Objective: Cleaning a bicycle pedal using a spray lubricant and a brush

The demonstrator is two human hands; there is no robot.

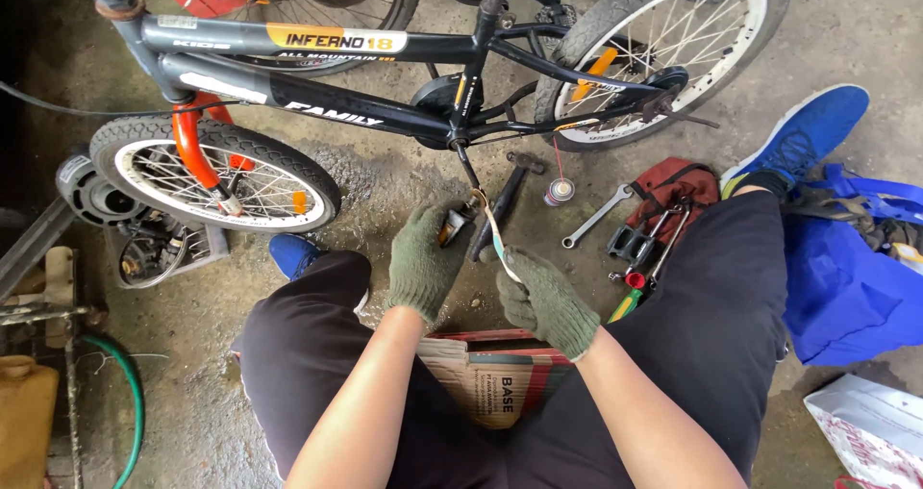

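Under the bicycle point(385, 75) — left hand point(426, 263) closed on pedal point(457, 225) | right hand point(546, 301) pinching strip point(497, 234)

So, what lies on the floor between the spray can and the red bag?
In the head view, a silver wrench lies on the concrete between the spray can and the red bag.

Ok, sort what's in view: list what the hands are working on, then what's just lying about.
In hand:
left hand on the pedal
right hand holding a thin strip
crank arm
bicycle

Lying about:
hammer
spray can
spanner
spare pedal
blue bag
green hose
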